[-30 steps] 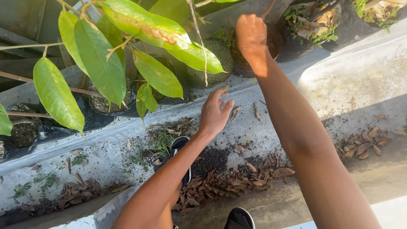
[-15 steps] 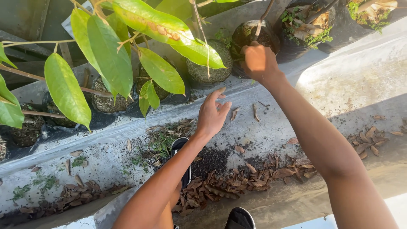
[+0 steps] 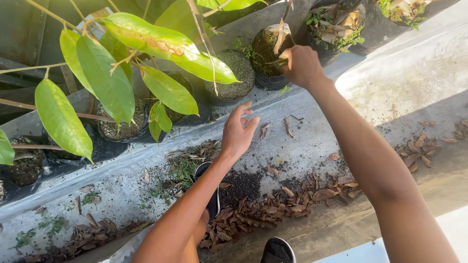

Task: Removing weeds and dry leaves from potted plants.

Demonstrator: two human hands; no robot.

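Closest in, two black shoes [image 3: 212,195] stand on a grey concrete ledge [image 3: 390,97], among dry brown leaves [image 3: 273,204] and a patch of spilled dark soil [image 3: 242,185].

A bit farther out, the left hand [image 3: 239,130] hangs over the ledge. Its fingers are spread loose and open, and it holds nothing. Two dry leaves lie just beside it.

Farther still, the right hand [image 3: 301,65] is closed in a fist at the rim of a black bag pot [image 3: 267,53] full of dark soil. It seems to pinch a small green weed [image 3: 276,60] at the pot's top. A thin brown stem [image 3: 279,36] stands up from that pot, just beside the fist.

More black bag pots sit in a row along the far side of the ledge. One with grey gravel [image 3: 233,78] is left of the held pot. Big green leaves [image 3: 112,83] hang over the pots on the left.
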